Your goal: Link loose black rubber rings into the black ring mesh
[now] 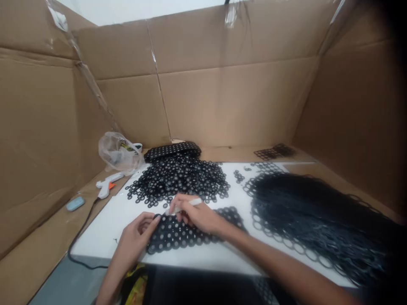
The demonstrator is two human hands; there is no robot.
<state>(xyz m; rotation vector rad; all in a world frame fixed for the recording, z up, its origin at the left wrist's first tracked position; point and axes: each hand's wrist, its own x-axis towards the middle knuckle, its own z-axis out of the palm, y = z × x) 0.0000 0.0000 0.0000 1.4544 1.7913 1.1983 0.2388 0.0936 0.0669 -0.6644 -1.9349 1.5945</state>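
Observation:
A black sheet of joined small rings (187, 237) with pale centres lies flat near the table's front edge. At its upper left corner, my left hand (136, 233) pinches the edge between thumb and fingers. My right hand (199, 214) is closed around a white pen-like tool (190, 203), held slantwise. The tool's tip points down at the sheet's far edge, close to my left thumb; what exactly it touches is too small to tell. Just beyond both hands spreads a heap of loose black rings (181, 178).
A large pile of black netted ring sheets (311, 216) covers the right side of the white table (104, 224). Behind the heap lies a folded dotted sheet (173, 150). At left are a plastic bag (117, 152), a corded white glue gun (106, 186) and a light-blue case (75, 203). Cardboard walls (222, 97) enclose everything.

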